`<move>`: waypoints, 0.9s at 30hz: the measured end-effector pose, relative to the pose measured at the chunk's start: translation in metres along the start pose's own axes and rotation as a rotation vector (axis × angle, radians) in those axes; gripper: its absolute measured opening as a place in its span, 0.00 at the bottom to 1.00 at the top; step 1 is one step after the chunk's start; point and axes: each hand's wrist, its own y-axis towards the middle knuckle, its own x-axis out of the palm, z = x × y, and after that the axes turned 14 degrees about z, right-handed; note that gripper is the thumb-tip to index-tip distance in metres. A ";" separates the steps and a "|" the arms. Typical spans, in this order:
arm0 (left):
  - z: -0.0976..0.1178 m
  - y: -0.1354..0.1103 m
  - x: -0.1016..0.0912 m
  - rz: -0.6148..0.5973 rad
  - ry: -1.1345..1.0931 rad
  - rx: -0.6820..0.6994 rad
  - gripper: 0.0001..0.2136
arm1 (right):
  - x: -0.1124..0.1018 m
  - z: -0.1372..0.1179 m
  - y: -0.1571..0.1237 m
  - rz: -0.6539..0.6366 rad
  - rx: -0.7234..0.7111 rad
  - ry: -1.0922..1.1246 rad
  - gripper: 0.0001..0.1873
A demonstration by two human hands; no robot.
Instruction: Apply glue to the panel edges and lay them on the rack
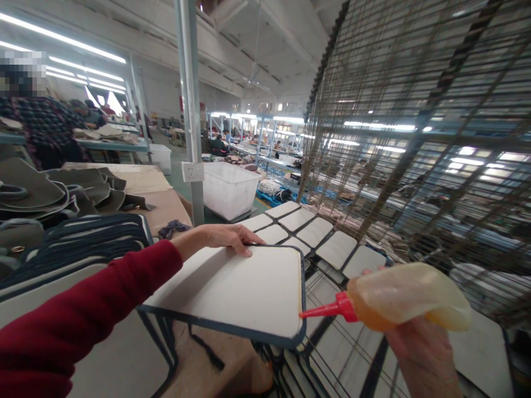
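1. OK so, left hand [226,237] first: thumb is on the panel's top face at the far edge, other fingers [256,239] reach out over that edge. Can't tell if they curl under and pinch it.
2. Right hand [427,345] has its fingers wrapped round a squeeze bottle [406,293] w/ amber liquid, bottle lying approx. level. Most of those fingers are hidden behind it tbh.
3. Red nozzle [329,309] points left, tip at the panel's right edge, near the front corner. Looks like touching, or v. close.
4. The panel [240,293] itself (pale face, dark trim) is front & center between the hands. There's a yellowish line along its right edge, prob. glue.
5. Tips, imo: steady light squeeze, tip low, even speed. Ease off at the corner b/c it'd likely pool there. Thumb well clear of the wet line, & hold the panel firm so it doesn't skate.
6. Further out: stack of dark-edged pieces [99,237] on the left, more pale panels [336,243] laid out past the far edge, a tilted wire rack [398,83] up right.
7. Way back: white bin [230,193] by a post, plus a co-worker in a plaid shirt [47,124], far left.
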 end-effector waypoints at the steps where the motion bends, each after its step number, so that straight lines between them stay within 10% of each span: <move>1: -0.001 0.000 0.000 0.005 -0.006 -0.002 0.23 | 0.000 0.000 0.000 0.024 0.009 0.011 0.28; 27: -0.028 0.001 -0.004 0.272 -0.212 -0.082 0.24 | -0.009 0.011 -0.008 0.043 -0.260 0.037 0.20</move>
